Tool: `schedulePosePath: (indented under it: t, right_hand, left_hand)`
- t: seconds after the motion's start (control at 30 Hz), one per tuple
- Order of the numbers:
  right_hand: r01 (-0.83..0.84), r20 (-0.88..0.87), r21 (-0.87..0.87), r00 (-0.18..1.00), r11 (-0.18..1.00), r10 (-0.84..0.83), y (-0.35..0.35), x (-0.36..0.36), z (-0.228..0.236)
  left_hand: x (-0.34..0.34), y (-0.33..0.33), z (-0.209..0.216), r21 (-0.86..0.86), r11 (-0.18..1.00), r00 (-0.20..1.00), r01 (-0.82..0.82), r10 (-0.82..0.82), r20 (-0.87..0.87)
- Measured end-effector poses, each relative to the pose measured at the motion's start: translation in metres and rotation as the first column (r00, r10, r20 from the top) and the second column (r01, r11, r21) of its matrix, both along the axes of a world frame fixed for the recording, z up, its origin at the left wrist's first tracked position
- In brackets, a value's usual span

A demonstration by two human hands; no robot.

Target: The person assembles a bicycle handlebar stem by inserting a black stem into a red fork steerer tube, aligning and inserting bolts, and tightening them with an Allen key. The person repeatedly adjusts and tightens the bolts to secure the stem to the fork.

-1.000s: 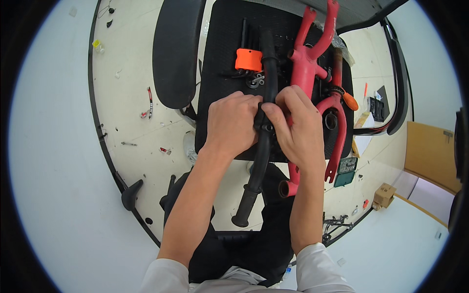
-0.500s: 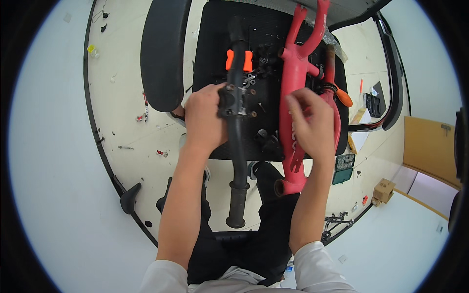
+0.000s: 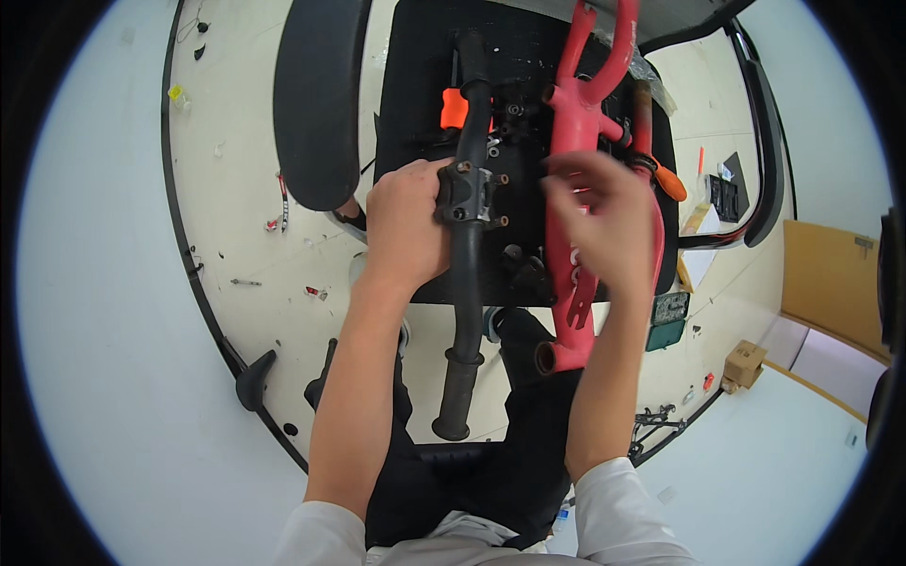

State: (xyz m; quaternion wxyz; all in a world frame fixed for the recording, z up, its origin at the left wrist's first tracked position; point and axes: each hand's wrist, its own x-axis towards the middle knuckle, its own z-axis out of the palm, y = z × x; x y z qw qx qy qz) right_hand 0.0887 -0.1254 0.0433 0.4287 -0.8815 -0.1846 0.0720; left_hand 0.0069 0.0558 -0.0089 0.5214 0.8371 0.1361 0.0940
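Head view shows left grip (image 3: 408, 222) clasping the bent black handlebar (image 3: 466, 283) at its clamp (image 3: 462, 196) (bolts (image 3: 504, 222) brown-tipped), right grip (image 3: 607, 226) half-open, empty.

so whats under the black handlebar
Under the black handlebar are the black seat and an orange block, partly covered; the lower grip is over pale floor. Whatever lies directly beneath the left hand and the clamp is hidden.
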Motion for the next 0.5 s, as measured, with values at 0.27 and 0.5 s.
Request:
schedulePosePath:
  t: [0.27, 0.5]
  right_hand:
    - [-0.118, -0.106, 0.476, 0.976, 0.871, 0.191, 0.0, -0.018, 0.041]
    - [-0.226, -0.061, 0.351, 0.963, 0.909, 0.263, 0.014, -0.024, 0.027]
  left_hand:
    - [0.001, -0.006, 0.007, 0.196, 0.98, 0.999, 0.036, -0.037, -0.001]
    - [0.002, -0.007, 0.004, 0.214, 0.976, 0.998, 0.048, -0.057, 0.033]
